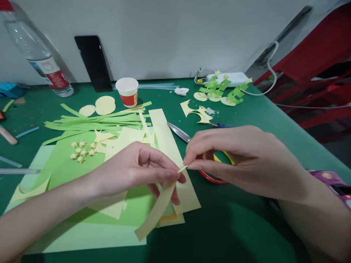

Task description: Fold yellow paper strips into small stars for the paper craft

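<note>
My left hand (142,168) pinches the upper part of a pale yellow paper strip (155,212), which hangs down and toward me over the sheets. My right hand (241,157) pinches the strip's top end with thumb and forefinger, right beside the left fingertips. Both hands hover above yellow and green paper sheets (90,219) on the green table. Red-handled scissors (192,146) lie partly under my right hand, blades pointing away to the left. Several small folded paper stars (81,150) sit on the green sheet.
Cut green strips (93,122) and yellow paper circles (102,105) lie behind the sheets. A paper cup (127,91), a dark phone (93,63) leaning on the wall and a water bottle (41,54) stand at the back. Green-and-yellow paper pieces (222,91) and a white charger (230,77) sit back right.
</note>
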`<state>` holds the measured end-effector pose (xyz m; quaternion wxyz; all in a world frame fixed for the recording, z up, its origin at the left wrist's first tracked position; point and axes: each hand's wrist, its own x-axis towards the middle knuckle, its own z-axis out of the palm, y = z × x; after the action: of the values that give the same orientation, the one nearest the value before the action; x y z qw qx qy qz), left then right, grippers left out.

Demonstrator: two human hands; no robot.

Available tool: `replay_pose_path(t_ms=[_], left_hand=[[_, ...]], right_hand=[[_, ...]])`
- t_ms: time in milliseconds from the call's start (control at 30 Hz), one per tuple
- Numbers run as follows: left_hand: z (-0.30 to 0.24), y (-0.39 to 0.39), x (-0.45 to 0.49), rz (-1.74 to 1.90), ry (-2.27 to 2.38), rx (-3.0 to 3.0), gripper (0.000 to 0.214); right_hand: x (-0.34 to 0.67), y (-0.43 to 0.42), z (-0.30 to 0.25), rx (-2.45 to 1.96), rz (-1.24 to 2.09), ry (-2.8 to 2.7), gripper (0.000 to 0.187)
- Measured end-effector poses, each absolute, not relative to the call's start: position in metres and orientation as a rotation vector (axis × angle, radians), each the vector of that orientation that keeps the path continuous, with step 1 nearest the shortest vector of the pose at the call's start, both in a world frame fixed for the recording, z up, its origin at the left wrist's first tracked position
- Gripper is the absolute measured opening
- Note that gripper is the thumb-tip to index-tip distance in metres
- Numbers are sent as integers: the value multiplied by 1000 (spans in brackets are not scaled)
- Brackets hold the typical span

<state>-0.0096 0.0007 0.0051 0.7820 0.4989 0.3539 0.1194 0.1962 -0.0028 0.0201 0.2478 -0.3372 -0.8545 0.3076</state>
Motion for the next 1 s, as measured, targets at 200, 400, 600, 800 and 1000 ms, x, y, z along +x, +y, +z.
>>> replay_pose_path(t_ms=[200,400,600,800,1000], left_hand=[[12,0,-5,272,817,1089,10],[14,0,-3,265,855,1046,8],[6,0,-7,235,706,1054,13],[5,-2,-7,244,677,1040,16],[6,-4,-5,270,736,994,12]], right_hand=[[197,-2,18,-876,818,-2408,15],[197,-2,20,-915,839,-2400,19],[199,-2,21,-954,845,-2405,18],[199,-1,22,-943,854,-2404,18],[198,-2,21,-863,809,-2476,22]])
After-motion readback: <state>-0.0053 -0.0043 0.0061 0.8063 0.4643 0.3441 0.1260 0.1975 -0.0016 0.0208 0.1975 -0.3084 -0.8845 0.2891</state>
